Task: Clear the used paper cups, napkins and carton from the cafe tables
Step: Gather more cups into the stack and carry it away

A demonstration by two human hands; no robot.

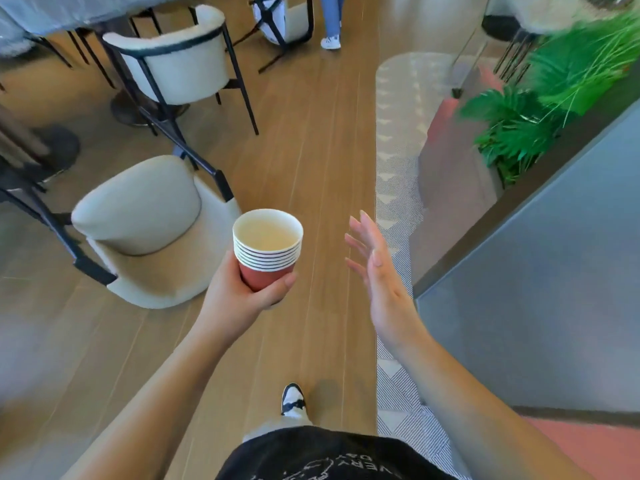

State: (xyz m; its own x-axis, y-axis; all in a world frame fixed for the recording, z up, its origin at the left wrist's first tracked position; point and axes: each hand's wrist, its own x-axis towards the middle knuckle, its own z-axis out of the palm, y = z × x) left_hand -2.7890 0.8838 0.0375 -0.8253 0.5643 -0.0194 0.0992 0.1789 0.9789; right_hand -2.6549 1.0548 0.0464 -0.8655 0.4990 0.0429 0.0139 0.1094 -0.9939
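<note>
Left hand (239,292) wrapped round the base of a nested stack of red paper cups (266,249), held upright above the wooden floor (311,150). Right hand (379,271) empty just beside it, fingers spread straight. Cream chair (149,226) near, to the left.

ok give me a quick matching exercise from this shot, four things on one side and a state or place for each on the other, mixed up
Things:
1. stack of paper cups
2. right hand
3. plant
4. nearest chair

States or places:
A. open, holding nothing
B. on the floor, on the person's left
C. gripped by the left hand
D. green, far right by the grey counter

Pairs: 1-C, 2-A, 3-D, 4-B
</note>
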